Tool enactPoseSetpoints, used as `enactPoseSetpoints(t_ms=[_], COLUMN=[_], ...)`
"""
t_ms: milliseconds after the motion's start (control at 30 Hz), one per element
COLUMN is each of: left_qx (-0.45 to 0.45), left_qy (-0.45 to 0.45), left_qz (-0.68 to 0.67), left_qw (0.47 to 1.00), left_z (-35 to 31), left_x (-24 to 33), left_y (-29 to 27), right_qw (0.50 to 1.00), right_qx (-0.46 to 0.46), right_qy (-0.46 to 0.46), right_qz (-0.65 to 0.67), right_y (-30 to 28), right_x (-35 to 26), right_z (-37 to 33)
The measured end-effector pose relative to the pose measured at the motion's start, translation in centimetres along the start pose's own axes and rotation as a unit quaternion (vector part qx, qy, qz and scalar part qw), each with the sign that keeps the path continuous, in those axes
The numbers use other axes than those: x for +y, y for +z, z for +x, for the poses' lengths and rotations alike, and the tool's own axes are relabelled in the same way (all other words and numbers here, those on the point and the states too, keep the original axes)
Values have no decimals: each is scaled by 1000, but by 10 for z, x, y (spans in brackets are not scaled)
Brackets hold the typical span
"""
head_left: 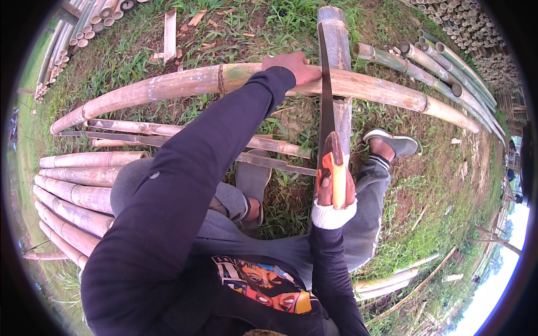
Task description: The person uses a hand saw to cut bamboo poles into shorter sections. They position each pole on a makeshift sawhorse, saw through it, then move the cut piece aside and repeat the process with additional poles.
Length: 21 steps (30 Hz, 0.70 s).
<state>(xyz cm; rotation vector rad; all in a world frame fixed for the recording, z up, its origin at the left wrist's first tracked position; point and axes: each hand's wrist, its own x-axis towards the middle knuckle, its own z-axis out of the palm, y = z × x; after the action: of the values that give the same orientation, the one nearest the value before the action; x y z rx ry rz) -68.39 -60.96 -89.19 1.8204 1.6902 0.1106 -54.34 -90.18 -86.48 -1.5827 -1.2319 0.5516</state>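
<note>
A long bamboo pole (168, 87) lies crosswise in front of me and rests on a thicker greyish bamboo length (334, 42) that points away from me. My left hand (292, 67) presses down on the pole, its fingers closed over it just left of the saw. In my right hand (343, 193) is the orange handle of a handsaw (327, 103). The dark blade reaches away from me across the pole, close to my left fingertips. Whether its teeth have entered the bamboo I cannot tell.
Split bamboo strips (224, 136) lie on the grass near my left foot (253, 182). Several cut poles (84, 193) are laid side by side at the left. More green poles (412, 70) lie at the right, and a large bamboo stack (471, 28) stands far right.
</note>
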Motion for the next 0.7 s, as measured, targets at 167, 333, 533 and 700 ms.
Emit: enactPoseSetpoints(t_ms=[167,333,533,700], left_qx=[1,0,-43,-156], left_qy=[11,14,18,122], left_qz=[2,7,-8,-35], left_qw=[1000,1000,999,980], left_z=[-2,0,8,6], left_x=[0,-2,-7,-44], left_y=[-4,-3,5,-42], right_qw=[999,989,1000,996], right_qx=[26,-3,12,46], right_qy=[-33,96,-4,-45], right_qz=[-12,113,-7,61], right_y=[26,-21,21,43], right_x=[26,-5,11,15], right_z=[35,-48,5,47])
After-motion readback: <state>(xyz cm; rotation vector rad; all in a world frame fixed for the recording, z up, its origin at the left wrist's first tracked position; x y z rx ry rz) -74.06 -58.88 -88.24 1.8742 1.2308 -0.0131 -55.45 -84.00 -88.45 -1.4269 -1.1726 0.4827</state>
